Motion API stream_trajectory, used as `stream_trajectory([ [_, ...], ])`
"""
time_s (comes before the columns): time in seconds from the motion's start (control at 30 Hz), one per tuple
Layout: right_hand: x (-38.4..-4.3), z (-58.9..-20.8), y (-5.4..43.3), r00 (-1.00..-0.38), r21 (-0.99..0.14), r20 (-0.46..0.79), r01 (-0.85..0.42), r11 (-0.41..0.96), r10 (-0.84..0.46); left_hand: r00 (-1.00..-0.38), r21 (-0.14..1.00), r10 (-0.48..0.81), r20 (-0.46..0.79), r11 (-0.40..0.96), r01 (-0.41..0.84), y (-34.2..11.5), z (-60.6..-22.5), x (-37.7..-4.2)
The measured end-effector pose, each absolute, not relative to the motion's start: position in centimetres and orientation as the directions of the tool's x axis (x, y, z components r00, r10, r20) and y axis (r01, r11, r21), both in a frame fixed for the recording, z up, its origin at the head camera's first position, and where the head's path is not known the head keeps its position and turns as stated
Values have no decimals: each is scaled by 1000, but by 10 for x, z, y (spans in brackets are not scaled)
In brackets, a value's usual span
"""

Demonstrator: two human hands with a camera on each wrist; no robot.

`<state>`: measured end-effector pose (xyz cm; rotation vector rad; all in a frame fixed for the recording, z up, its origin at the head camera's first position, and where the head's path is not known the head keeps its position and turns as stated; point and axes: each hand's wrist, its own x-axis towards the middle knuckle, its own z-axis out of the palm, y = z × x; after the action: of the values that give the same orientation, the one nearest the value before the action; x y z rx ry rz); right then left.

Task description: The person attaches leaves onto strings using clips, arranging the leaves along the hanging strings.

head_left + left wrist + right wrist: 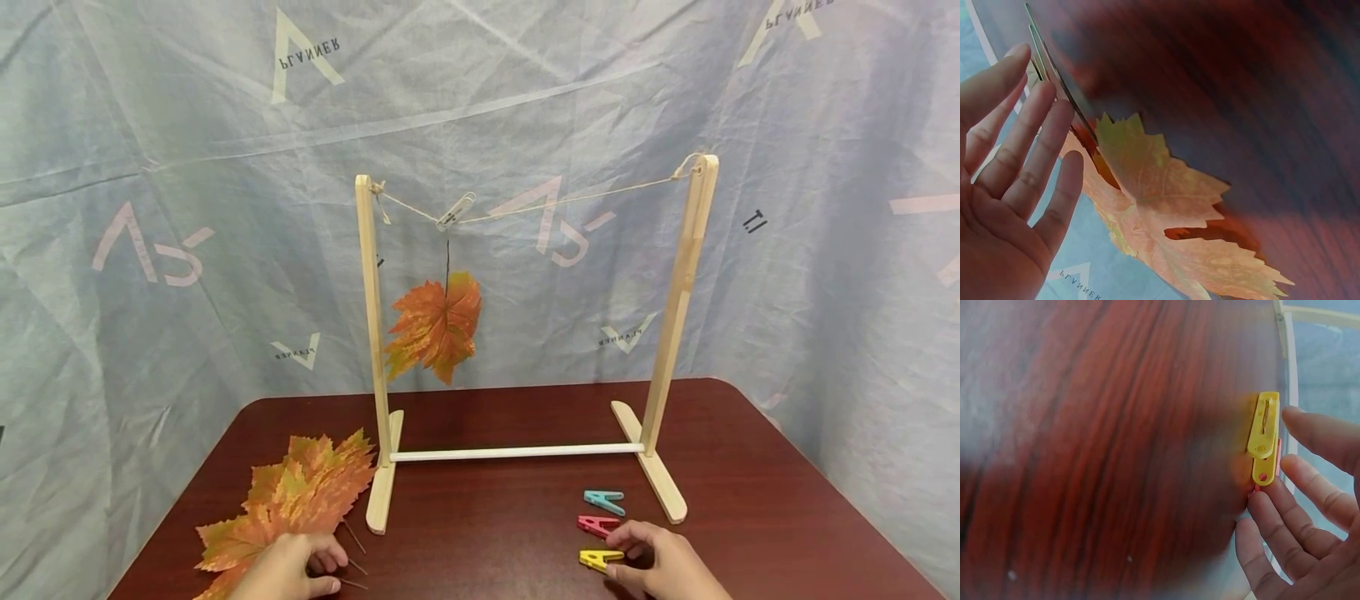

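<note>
Head view: left hand [291, 567] by leaf stems [358, 567], right hand [658, 563] by yellow clip [596, 559], both slack-fingered, empty; likely picking up, pinching needed next.

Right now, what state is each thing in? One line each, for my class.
Wooden stand: upright
String: tied at both ends, dipping
Pale clip: fastened on string
Hanging leaf: stem upward, below clip
Loose leaves: overlapping on table
Blue peg: unclipped, handles apart
Red peg: unclipped, between the others
Yellow peg: unclipped
Left hand: relaxed, near leaf stems
Right hand: spread beside yellow peg
</note>
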<state>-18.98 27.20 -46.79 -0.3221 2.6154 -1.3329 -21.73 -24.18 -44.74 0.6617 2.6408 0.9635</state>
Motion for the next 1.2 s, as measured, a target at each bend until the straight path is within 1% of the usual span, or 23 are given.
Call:
stream_trajectory([
  [0.3, -194, -469, 271, -952, -734, -56, -166, 659, -302, -852, 636, 512, -104, 693, 339, -240, -449, -218],
  [0.7, -196, -470, 270, -952, -678, -53, -187, 711, -300, -853, 564, 515, -84, 731, 385, -239, -450, -218],
  [1.2, -194, -471, 269, -955, -675, -39, -192, 713, -294, -836, 527, 545, -58, 728, 438, -234, -456, -219],
])
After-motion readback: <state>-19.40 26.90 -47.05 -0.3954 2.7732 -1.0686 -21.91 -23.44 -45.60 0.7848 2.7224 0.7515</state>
